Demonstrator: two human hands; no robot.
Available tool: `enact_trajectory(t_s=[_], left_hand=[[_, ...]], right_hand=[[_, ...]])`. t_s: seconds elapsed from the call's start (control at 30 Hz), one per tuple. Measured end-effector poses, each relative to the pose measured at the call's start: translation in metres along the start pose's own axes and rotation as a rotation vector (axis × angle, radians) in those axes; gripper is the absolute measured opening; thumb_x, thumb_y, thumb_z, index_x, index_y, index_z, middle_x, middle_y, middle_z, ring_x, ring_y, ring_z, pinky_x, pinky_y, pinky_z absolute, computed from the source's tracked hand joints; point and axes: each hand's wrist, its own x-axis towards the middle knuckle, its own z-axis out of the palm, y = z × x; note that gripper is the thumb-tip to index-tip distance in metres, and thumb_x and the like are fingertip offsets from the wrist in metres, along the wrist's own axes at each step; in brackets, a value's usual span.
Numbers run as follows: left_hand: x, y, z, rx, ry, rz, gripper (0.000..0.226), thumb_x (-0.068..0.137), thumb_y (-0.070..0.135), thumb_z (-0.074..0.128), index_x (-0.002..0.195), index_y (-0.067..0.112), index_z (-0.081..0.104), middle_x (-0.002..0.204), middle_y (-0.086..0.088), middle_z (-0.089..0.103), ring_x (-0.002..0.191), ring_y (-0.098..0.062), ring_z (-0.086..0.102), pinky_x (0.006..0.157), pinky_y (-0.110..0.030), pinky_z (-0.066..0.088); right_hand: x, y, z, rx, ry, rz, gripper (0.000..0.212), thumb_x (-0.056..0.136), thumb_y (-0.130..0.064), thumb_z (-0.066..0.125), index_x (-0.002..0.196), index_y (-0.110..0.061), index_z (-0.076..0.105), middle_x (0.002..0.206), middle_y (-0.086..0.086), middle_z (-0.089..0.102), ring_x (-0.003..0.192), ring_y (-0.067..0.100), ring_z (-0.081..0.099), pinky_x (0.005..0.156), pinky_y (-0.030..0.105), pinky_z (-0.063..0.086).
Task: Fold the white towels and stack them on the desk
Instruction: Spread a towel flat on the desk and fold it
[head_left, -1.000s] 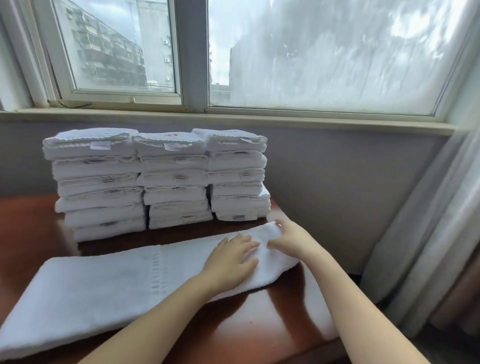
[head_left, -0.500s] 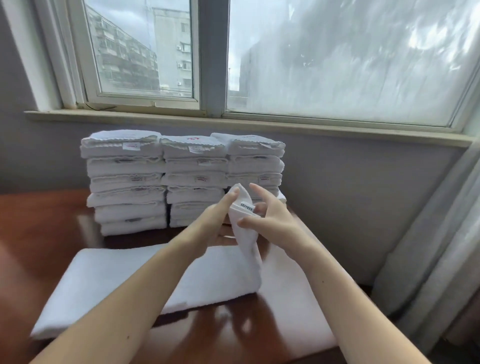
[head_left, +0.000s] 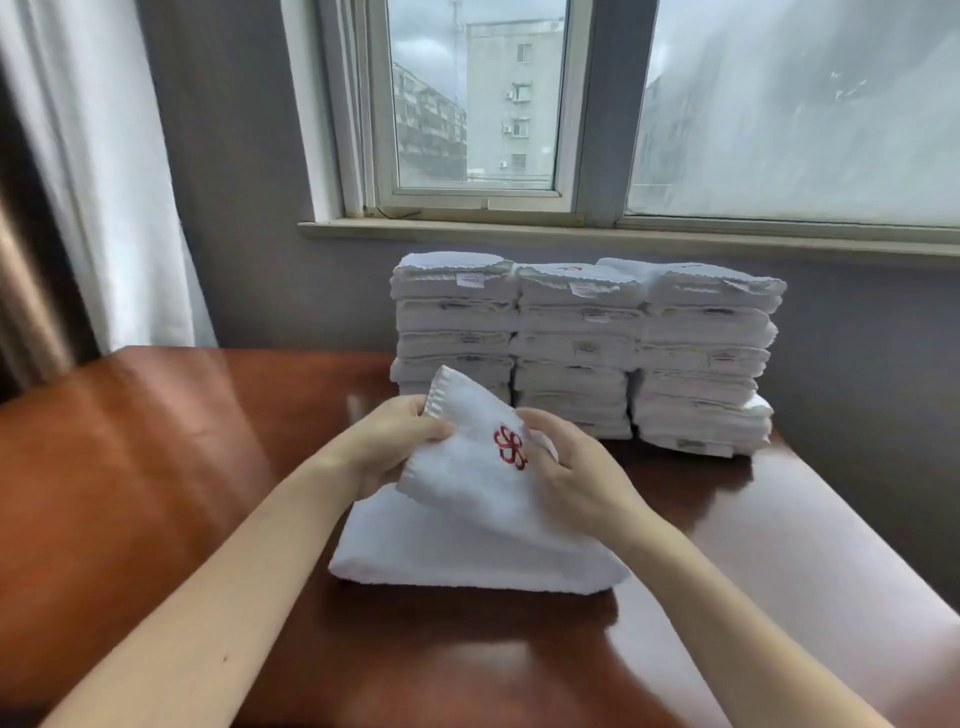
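Towel (head_left: 457, 540) gripped by hands (head_left: 389, 441), on desk (head_left: 156, 467)

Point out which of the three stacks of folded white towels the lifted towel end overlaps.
The leftmost stack of folded white towels: the scalloped end of the white terry towel with red embroidery covers its lower front. The other two sit farther right.

We see a glossy reddish-brown bench (head_left: 156, 493) bearing three piles of folded towels side by side near its far edge, the left stack (head_left: 454, 322), middle stack (head_left: 576, 343) and right stack (head_left: 706, 358) touching, and nearer us a partly folded white towel (head_left: 467, 556) lying on the wood.
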Motion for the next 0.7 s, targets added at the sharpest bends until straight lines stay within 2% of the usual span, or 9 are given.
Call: enact_trajectory(t_s=[0.1,0.2,0.3,0.4,0.47,0.53,0.57,0.63,0.7], left_hand=[[-0.004,-0.017,-0.023,0.008,0.048,-0.032,0.019,0.095,0.004,0.054,0.106,0.007,0.069,0.101,-0.012,0.075,0.087,-0.024,0.073,0.073,-0.033,0.058],[-0.01,-0.034,-0.038,0.07,0.077,-0.078,0.018,0.094,0.005,0.054,0.103,0.009,0.069,0.098,-0.007,0.076,0.086,-0.021,0.074,0.065,-0.029,0.055],[-0.012,-0.047,-0.044,0.156,0.123,-0.107,0.02,0.092,0.003,0.053,0.104,0.009,0.068,0.097,-0.004,0.077,0.086,-0.018,0.074,0.066,-0.029,0.057],[-0.011,-0.056,-0.044,0.426,0.267,-0.127,0.029,0.087,0.009,0.056,0.116,0.01,0.059,0.11,-0.008,0.07,0.09,-0.018,0.069,0.077,-0.038,0.056],[-0.011,-0.061,-0.042,0.782,0.38,-0.139,0.069,0.083,0.022,0.061,0.145,0.024,0.031,0.128,-0.001,0.051,0.109,-0.021,0.058,0.083,-0.036,0.048],[-0.008,-0.062,-0.034,0.979,0.454,0.011,0.088,0.081,0.027,0.062,0.151,0.034,0.009,0.139,-0.001,0.032,0.128,-0.024,0.042,0.099,-0.038,0.038],[-0.004,-0.061,-0.028,0.996,0.449,0.133,0.087,0.082,0.026,0.06,0.152,0.036,0.01,0.142,0.0,0.028,0.133,-0.024,0.035,0.106,-0.039,0.032],[0.007,-0.061,-0.016,1.012,0.332,0.336,0.069,0.09,0.023,0.053,0.151,0.036,0.025,0.147,0.005,0.033,0.139,-0.018,0.029,0.113,-0.036,0.024],[0.018,-0.068,-0.006,1.127,0.155,0.341,0.049,0.102,0.027,0.038,0.15,0.033,0.036,0.152,0.009,0.038,0.145,-0.013,0.024,0.119,-0.035,0.013]], right_hand=[[0.002,-0.002,0.024,-0.166,-0.089,-0.01,0.044,0.103,-0.035,0.037,0.146,-0.028,0.04,0.144,-0.009,0.049,0.135,0.015,0.034,0.117,0.041,0.022],[0.003,0.001,0.042,-0.359,-0.196,-0.003,0.05,0.104,-0.041,0.031,0.151,-0.025,0.029,0.153,-0.005,0.038,0.148,0.016,0.018,0.12,0.044,0.001],[0.004,0.004,0.054,-0.437,-0.195,-0.026,0.051,0.103,-0.044,0.029,0.151,-0.025,0.028,0.155,-0.003,0.033,0.15,0.018,0.012,0.119,0.046,-0.004],[0.005,0.01,0.062,-0.514,-0.194,-0.034,0.053,0.102,-0.047,0.026,0.151,-0.025,0.026,0.158,-0.001,0.027,0.151,0.02,0.008,0.121,0.047,-0.003],[0.005,0.014,0.067,-0.554,-0.204,-0.026,0.055,0.102,-0.049,0.024,0.151,-0.027,0.024,0.161,0.001,0.021,0.151,0.021,0.006,0.121,0.046,-0.004],[0.005,0.017,0.07,-0.558,-0.212,-0.02,0.056,0.102,-0.05,0.021,0.153,-0.027,0.021,0.163,0.003,0.016,0.151,0.021,0.004,0.121,0.045,-0.006],[0.005,0.018,0.071,-0.554,-0.212,-0.019,0.056,0.102,-0.05,0.021,0.153,-0.028,0.02,0.164,0.003,0.014,0.152,0.02,0.003,0.12,0.045,-0.007],[0.005,0.021,0.072,-0.533,-0.211,-0.015,0.057,0.101,-0.05,0.021,0.154,-0.029,0.018,0.164,0.003,0.012,0.152,0.02,0.002,0.12,0.044,-0.008],[0.005,0.024,0.072,-0.497,-0.22,-0.008,0.058,0.101,-0.051,0.021,0.155,-0.03,0.017,0.165,0.001,0.01,0.152,0.018,0.0,0.12,0.043,-0.01]])
